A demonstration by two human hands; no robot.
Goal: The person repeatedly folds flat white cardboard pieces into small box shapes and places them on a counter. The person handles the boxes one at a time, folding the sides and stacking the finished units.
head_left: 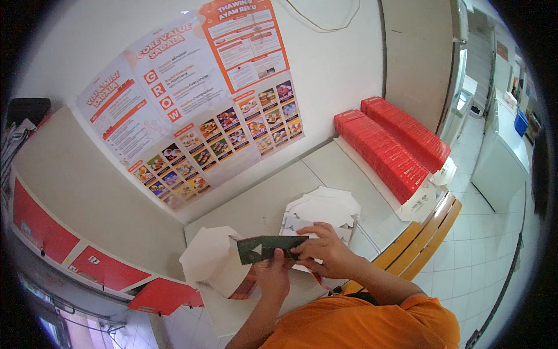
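Observation:
My left hand [272, 273] grips the lower edge of a dark green flat card [268, 247] with a white triangle mark, holding it over the grey table [256, 203]. My right hand [325, 247] pinches the card's right end. Just behind the hands lies a stack of flat white cardboard blanks [322, 206]. Left of the card stands a partly folded white box [209, 259] with a red inside.
Two long rows of stacked red boxes [395, 142] lie at the table's right end on white cardboard. Posters [197, 99] cover the wall behind. A wooden bench edge [427, 232] runs on the right, above a white tiled floor. Red cabinets [99, 267] stand left.

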